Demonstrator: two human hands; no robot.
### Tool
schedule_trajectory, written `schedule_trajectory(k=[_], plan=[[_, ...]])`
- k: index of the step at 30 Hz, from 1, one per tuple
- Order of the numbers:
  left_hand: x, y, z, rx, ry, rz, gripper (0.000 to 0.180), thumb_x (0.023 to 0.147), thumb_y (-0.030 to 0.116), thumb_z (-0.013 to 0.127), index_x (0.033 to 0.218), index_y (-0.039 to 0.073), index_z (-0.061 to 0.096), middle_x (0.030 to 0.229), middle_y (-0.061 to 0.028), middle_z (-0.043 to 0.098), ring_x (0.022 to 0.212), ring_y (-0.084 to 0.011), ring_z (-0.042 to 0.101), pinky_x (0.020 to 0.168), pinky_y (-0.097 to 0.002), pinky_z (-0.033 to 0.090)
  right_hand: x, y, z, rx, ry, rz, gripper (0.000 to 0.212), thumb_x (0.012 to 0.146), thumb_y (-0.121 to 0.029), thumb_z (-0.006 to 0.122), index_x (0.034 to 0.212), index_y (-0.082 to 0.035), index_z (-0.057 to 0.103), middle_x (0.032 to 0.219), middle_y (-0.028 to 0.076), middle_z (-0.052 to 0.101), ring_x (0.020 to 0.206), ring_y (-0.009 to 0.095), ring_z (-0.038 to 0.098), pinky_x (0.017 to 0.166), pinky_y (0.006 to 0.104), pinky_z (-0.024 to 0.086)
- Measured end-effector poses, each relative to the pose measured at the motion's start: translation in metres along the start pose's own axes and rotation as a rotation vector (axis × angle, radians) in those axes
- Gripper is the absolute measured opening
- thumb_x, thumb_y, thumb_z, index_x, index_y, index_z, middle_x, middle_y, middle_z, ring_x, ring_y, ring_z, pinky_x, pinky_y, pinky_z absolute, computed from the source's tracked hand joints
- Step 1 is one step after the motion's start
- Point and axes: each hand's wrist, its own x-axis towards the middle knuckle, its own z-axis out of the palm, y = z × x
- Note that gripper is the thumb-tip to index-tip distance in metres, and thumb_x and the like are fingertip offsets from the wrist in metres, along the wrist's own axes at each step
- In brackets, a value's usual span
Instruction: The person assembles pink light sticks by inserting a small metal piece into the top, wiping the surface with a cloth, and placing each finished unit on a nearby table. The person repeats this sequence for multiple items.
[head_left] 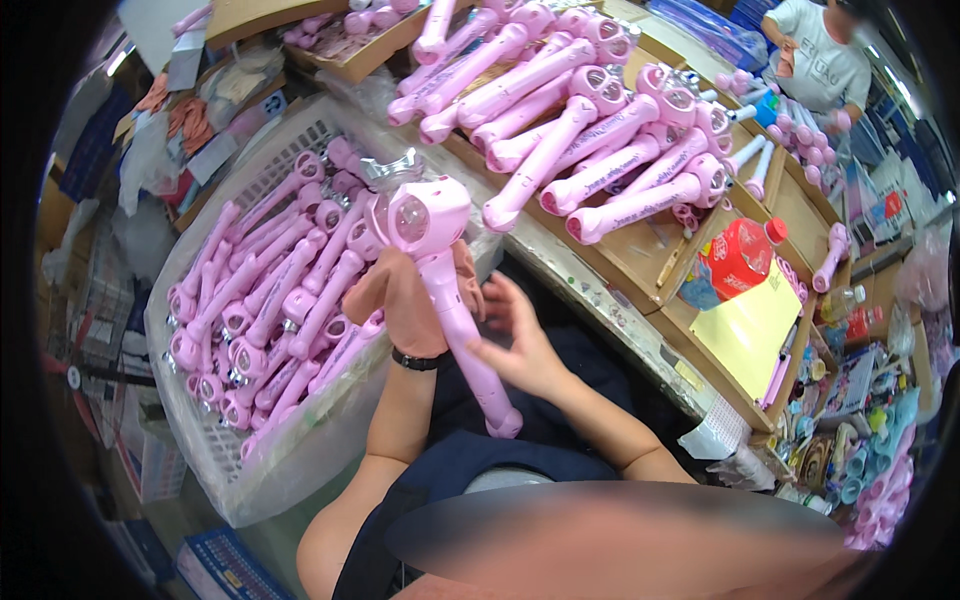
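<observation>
A pink toy wand (pixel 462 325) is held near the middle of the view, its broad head pointing toward 11 o'clock and its handle end toward 6. A silver crown-shaped piece (pixel 388 168) shows at the head's upper end. The hands are close together at the wand: the left hand (pixel 403 305), covered by a peach cloth and with a black band at its wrist, is clamped around the wand just below the head. The right hand (pixel 522 345) is at the handle's 3 o'clock side, fingers loosely spread, thumb at the handle; whether it presses there I cannot tell.

At 9 o'clock, a plastic-lined white crate (pixel 225 460) is heaped with similar wands (pixel 330 255). From 12 to 1 o'clock, more pink wands (pixel 540 160) lie piled on the tabletop (pixel 590 300). Toward 3 o'clock, a yellow sheet (pixel 745 335) lies beside a red-labelled bottle (pixel 740 250). A person (pixel 815 60) in a pale shirt is at 2 o'clock.
</observation>
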Motion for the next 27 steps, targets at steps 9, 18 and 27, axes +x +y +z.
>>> schedule_trajectory(k=[9, 18, 27], plan=[[0.003, -0.018, -0.007, 0.412, 0.279, 0.008, 0.052, 0.091, 0.052, 0.053, 0.099, 0.000, 0.052, 0.082, -0.0118, 0.058, 0.072, -0.0279, 0.060, 0.071, -0.0370, 0.051, -0.032, -0.020, 0.020, -0.769, -0.053, 0.104, 0.089, 0.077, -0.021, 0.074, 0.147, 0.002, 0.023, 0.097, 0.021, 0.061, 0.079, 0.038, 0.064, 0.067, 0.0436, 0.054], [0.001, 0.012, 0.015, 0.738, 0.446, 0.233, 0.081, 0.084, 0.075, 0.047, 0.100, -0.004, 0.052, 0.082, -0.0201, 0.063, 0.072, -0.0290, 0.062, 0.066, -0.0365, 0.051, -0.030, -0.011, 0.017, -0.467, -0.105, -0.079, 0.084, 0.079, -0.015, 0.073, 0.146, 0.001, 0.026, 0.109, 0.020, 0.058, 0.093, 0.035, 0.063, 0.081, 0.0371, 0.053], [-0.003, 0.031, -0.020, 0.456, 0.171, 0.161, 0.029, 0.100, 0.029, 0.046, 0.100, 0.001, 0.048, 0.096, -0.0098, 0.058, 0.084, -0.0158, 0.054, 0.093, -0.0277, 0.045, 0.048, -0.030, -0.048, 0.189, 0.530, -0.146, 0.083, 0.090, -0.004, 0.056, 0.153, -0.010, 0.003, 0.110, 0.012, 0.054, 0.083, 0.016, 0.061, 0.064, 0.0292, 0.052]])
